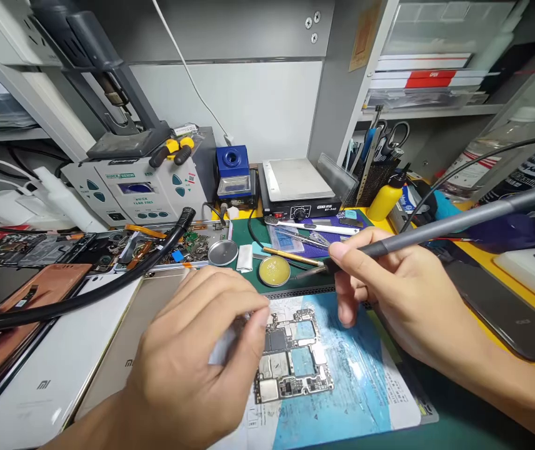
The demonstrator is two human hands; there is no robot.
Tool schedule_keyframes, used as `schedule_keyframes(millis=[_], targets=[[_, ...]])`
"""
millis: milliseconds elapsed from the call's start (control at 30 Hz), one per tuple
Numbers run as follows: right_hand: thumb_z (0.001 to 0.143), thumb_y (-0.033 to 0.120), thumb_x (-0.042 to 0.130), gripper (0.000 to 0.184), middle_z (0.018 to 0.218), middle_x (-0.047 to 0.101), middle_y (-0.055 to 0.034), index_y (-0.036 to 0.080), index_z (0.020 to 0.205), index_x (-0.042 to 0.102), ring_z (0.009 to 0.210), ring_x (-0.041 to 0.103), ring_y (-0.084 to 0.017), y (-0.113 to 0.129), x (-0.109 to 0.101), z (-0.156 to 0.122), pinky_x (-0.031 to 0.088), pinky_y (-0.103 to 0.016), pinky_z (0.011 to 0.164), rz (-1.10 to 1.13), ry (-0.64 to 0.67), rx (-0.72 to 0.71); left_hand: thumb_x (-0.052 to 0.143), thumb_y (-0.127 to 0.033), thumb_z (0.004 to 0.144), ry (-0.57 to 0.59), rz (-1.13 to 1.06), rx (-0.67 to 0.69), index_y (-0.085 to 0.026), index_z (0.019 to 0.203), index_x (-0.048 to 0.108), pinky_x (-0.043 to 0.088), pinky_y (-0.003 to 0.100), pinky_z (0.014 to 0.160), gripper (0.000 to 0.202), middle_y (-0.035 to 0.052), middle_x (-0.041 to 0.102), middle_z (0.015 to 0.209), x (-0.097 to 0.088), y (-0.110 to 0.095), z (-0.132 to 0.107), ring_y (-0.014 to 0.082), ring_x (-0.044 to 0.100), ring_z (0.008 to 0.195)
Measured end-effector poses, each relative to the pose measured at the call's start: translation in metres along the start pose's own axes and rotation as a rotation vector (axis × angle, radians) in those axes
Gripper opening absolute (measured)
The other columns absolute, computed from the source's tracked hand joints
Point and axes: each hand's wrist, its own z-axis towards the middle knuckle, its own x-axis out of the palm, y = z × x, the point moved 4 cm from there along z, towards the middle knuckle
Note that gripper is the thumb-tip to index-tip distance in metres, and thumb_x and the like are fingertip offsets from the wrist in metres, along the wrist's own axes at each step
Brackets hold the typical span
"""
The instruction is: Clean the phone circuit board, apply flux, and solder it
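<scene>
My right hand [389, 281] grips the grey handle of a soldering iron [450, 225]. Its metal tip points left, at the edge of a small round tin of yellow paste [274, 271]; I cannot tell if it touches. My left hand [206, 350] is closed, thumb and forefinger pinched together over the left side of a phone circuit board [278, 340]. What that pinch holds, if anything, is hidden. The board lies flat on a blue and white sheet [356, 375], partly covered by my left hand.
Behind stand a hot-air station [140, 194], a blue iron stand [232, 165] and a heating plate [295, 181]. A black hose [108, 300] crosses the left side above several phones. A yellow bottle [386, 197] and a dark phone [492, 300] are at right.
</scene>
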Motion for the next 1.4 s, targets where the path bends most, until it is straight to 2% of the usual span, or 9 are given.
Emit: schedule_keyframes(millis=[200,367,533,667,800,900,1067,1233,1400], targets=[[0.089,0.041,0.081,0.028,0.061,0.062,0.0048,0.02,0.082,0.064,0.039,0.061,-0.012,-0.002,0.002,0.008,0.049,-0.02,0.037,0.142,0.081,0.062,0.063,-0.017,0.096,-0.085,-0.065,-0.203,-0.024,0.091,0.069,0.052,0.025,0.081,0.01,-0.0026,0.073,0.092,-0.013,0.016,-0.001,0.013,0.068,0.086],[0.086,0.035,0.082,0.024,0.066,0.064,0.0032,0.018,0.09,0.066,0.042,0.062,-0.012,0.003,-0.001,0.016,0.051,-0.022,0.038,0.131,0.069,0.091,0.066,-0.031,0.094,-0.243,-0.109,-0.358,-0.026,0.089,0.072,0.054,0.027,0.082,0.01,-0.0041,0.075,0.087,-0.029,0.03,0.002,0.0156,0.068,0.082],[0.099,0.023,0.057,0.016,0.078,0.068,-0.0028,0.012,0.106,0.066,0.052,0.062,-0.01,0.023,0.007,0.038,0.052,-0.021,0.046,0.074,0.017,0.169,0.075,-0.045,0.085,-0.347,-0.335,-0.58,-0.025,0.087,0.078,0.055,0.032,0.083,0.02,-0.0001,0.08,0.091,-0.046,0.047,0.006,0.0225,0.071,0.09],[0.102,0.029,0.063,0.017,0.081,0.066,0.0,0.013,0.101,0.066,0.055,0.059,-0.009,0.05,0.033,0.086,0.05,-0.021,0.049,-0.139,-0.041,0.113,0.076,-0.049,0.081,-0.344,-0.466,-0.618,-0.022,0.083,0.079,0.056,0.032,0.078,0.027,0.0026,0.08,0.087,-0.048,0.055,0.011,0.0227,0.071,0.085],[0.103,0.034,0.066,0.025,0.103,0.071,-0.0052,0.014,0.117,0.067,0.078,0.069,-0.016,0.073,0.07,0.146,0.06,-0.03,0.067,-0.384,-0.069,0.003,0.077,-0.047,0.082,-0.328,-0.583,-0.671,-0.019,0.086,0.08,0.054,0.03,0.072,0.028,0.0022,0.078,0.081,-0.042,0.07,0.011,0.0198,0.069,0.077],[0.102,0.035,0.067,0.028,0.112,0.071,-0.0082,0.014,0.121,0.067,0.089,0.071,-0.019,0.081,0.094,0.177,0.062,-0.036,0.076,-0.535,-0.084,-0.058,0.076,-0.046,0.087,-0.325,-0.643,-0.703,-0.017,0.091,0.078,0.055,0.032,0.073,0.029,0.002,0.076,0.083,-0.039,0.082,0.011,0.0178,0.069,0.075],[0.102,0.036,0.067,0.031,0.115,0.071,-0.0096,0.013,0.123,0.067,0.092,0.072,-0.02,0.073,0.117,0.202,0.062,-0.038,0.079,-0.736,-0.136,-0.119,0.074,-0.043,0.092,-0.34,-0.691,-0.726,-0.015,0.094,0.074,0.058,0.036,0.077,0.028,0.0011,0.074,0.086,-0.039,0.091,0.011,0.0161,0.069,0.076],[0.103,0.037,0.066,0.03,0.124,0.069,-0.0107,0.016,0.125,0.067,0.102,0.071,-0.023,0.064,0.132,0.219,0.061,-0.043,0.088,-0.912,-0.183,-0.179,0.079,-0.045,0.082,-0.384,-0.719,-0.722,-0.019,0.087,0.079,0.056,0.032,0.074,0.026,0.0009,0.076,0.083,-0.039,0.091,0.012,0.0174,0.068,0.075],[0.102,0.037,0.067,0.033,0.13,0.067,-0.0114,0.016,0.127,0.067,0.113,0.068,-0.027,0.064,0.137,0.227,0.057,-0.049,0.097,-1.04,-0.21,-0.235,0.08,-0.044,0.077,-0.403,-0.735,-0.735,-0.02,0.083,0.081,0.055,0.029,0.068,0.025,0.0005,0.076,0.077,-0.039,0.089,0.013,0.0182,0.067,0.072]])
